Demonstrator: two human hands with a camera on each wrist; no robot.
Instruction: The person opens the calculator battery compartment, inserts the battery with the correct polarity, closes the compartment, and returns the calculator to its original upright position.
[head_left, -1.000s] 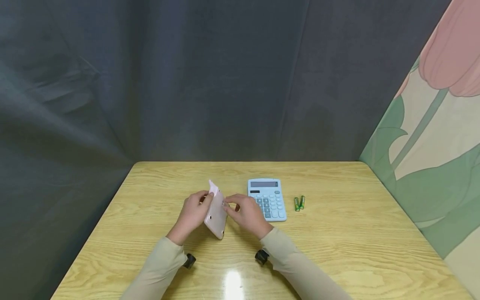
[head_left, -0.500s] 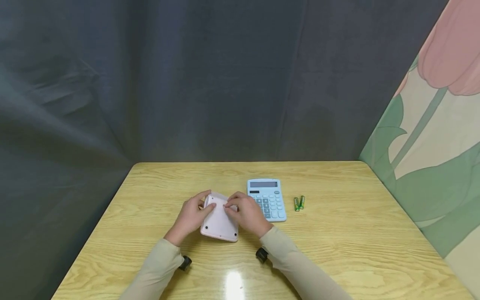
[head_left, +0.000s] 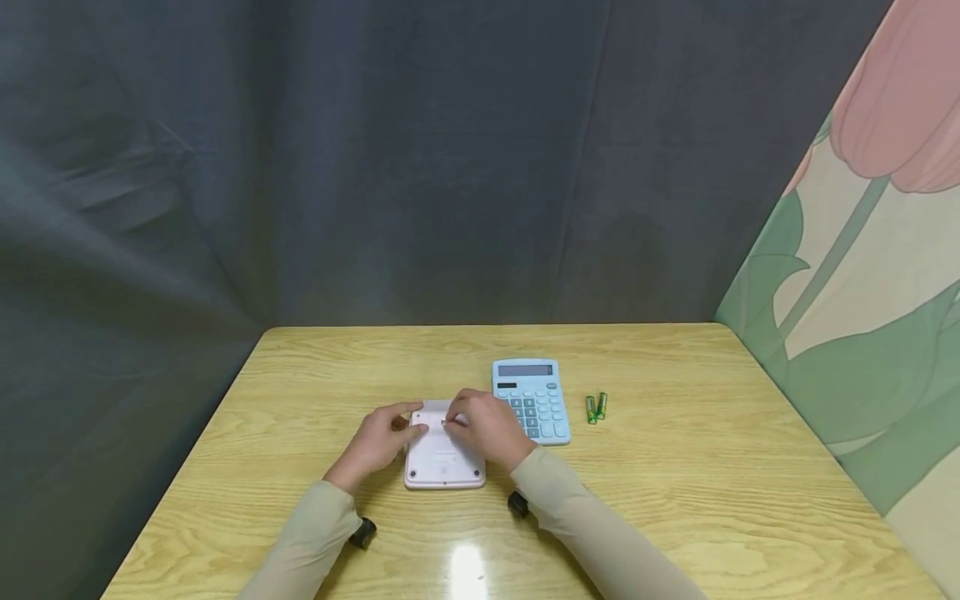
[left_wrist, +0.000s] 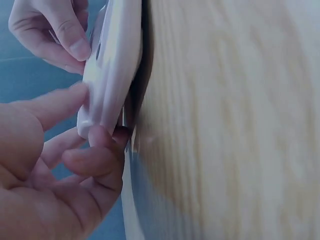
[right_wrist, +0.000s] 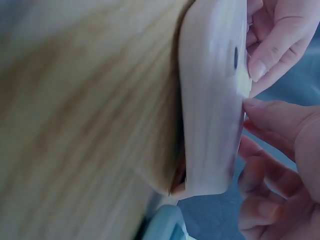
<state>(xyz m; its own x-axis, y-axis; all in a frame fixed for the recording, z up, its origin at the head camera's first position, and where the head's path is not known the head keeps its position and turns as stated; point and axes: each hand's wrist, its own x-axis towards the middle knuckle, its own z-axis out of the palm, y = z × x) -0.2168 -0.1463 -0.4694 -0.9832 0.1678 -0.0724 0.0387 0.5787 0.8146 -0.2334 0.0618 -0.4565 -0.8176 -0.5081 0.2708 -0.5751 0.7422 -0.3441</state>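
Observation:
A pale pink calculator [head_left: 445, 458] lies back side up on the table, dark round feet showing at its near corners. My left hand [head_left: 377, 442] grips its far left edge, the thumb on the back. In the left wrist view, curled fingers [left_wrist: 100, 155] reach the underside of the calculator's edge. My right hand [head_left: 491, 427] lies across the far right part, thumb and forefinger close together on the back beside a small dark spot. I cannot tell whether they pinch anything. The right wrist view shows the right thumb [right_wrist: 257, 104] touching the back's rim.
A light blue calculator [head_left: 551, 408] lies face up just behind and right of my right hand. Two green batteries [head_left: 596, 408] lie beside each other farther right. A dark curtain [head_left: 450, 167] hangs behind the wooden table [head_left: 675, 500].
The pink calculator has turned from nearly on edge to flat, its back now facing up, and has come a little nearer. Both hands have stayed on it.

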